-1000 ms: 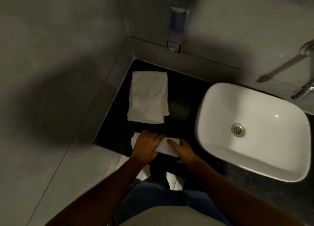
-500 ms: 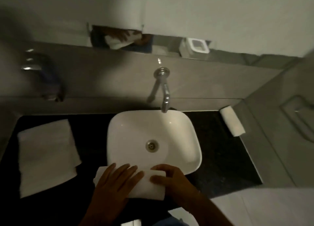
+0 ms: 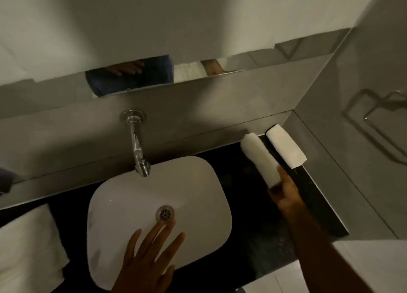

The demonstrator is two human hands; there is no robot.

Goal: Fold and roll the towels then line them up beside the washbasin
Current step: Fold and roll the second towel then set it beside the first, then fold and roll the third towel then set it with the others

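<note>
A: Right of washbasin (image 3: 220, 182), black counter (image 3: 253, 215) bare near the front. Back corner taken: rolled towel (image 3: 286, 148) along the side wall, second roll (image 3: 259, 158) just beside it, held by right hand (image 3: 286, 195).

B: Left side?

A: Folded towel (image 3: 26, 248) fills it. Tap (image 3: 137, 147) overhangs the basin's back; left hand (image 3: 147, 262) spread over its front.

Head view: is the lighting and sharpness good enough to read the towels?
Head view: dim overall, dark countertop swallows detail; both rolled towels stay readable as white; right hand slightly motion-blurred; wide-angle bending at the edges; small glints on the tap.
</note>
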